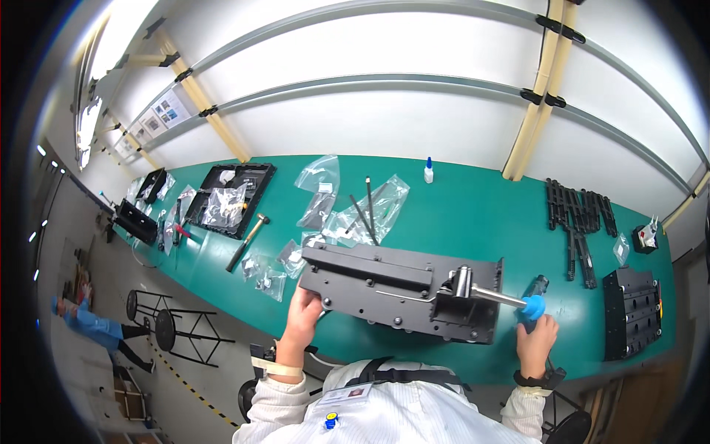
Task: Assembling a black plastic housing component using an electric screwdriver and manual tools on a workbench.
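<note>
A long black metal housing (pixel 399 292) sits tilted in front of me, with screws along its face and a thin bent rod on it. At its left end, my left hand (pixel 299 320) grips the edge, its fingers partly hidden behind. On the right part is a cylindrical metal fitting (pixel 462 281), from which a silver shaft (pixel 499 296) runs to a blue knob (pixel 533 306). My right hand (pixel 538 345) is closed at the lower side of this knob, with its fingertips partly hidden. A dark tool-like piece (pixel 541 284) shows just behind the knob.
Clear plastic bags (pixel 381 211), black rods (pixel 369 200) and a hammer (pixel 248 242) lie beyond the housing on the green table (pixel 458 214). A black tray (pixel 255 189) stands left, black linked parts (pixel 577 214) and another black housing (pixel 632 312) right. A white bottle (pixel 428 173) stands behind.
</note>
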`<state>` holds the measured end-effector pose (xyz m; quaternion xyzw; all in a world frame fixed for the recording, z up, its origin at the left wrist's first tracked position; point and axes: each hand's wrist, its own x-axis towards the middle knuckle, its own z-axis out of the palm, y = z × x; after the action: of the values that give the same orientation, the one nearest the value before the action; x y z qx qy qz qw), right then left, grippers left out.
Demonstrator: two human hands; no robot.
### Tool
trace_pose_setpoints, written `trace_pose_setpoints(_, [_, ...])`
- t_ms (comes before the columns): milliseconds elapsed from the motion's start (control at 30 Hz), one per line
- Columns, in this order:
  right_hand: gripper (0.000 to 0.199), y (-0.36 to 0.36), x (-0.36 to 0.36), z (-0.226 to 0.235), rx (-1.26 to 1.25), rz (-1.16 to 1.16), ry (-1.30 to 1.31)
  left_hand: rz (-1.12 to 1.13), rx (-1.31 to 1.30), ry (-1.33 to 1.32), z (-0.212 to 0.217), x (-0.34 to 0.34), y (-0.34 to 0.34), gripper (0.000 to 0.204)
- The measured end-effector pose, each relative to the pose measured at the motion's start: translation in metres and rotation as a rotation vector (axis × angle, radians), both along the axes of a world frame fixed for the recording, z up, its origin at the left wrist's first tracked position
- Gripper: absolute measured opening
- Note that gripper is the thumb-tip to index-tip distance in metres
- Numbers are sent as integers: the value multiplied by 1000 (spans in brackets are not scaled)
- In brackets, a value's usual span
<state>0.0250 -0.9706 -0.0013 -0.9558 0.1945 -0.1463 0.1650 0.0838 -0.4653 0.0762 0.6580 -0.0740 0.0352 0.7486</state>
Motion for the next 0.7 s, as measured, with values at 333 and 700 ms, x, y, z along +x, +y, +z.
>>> trace_pose_setpoints(333, [38,80,-5,66,997,455,-241,-105,-13,159,-33,16,12,41])
trace_pose_setpoints(700, [32,126,-18,114,804,257,-515,-258,-56,192,-44,41,14,71])
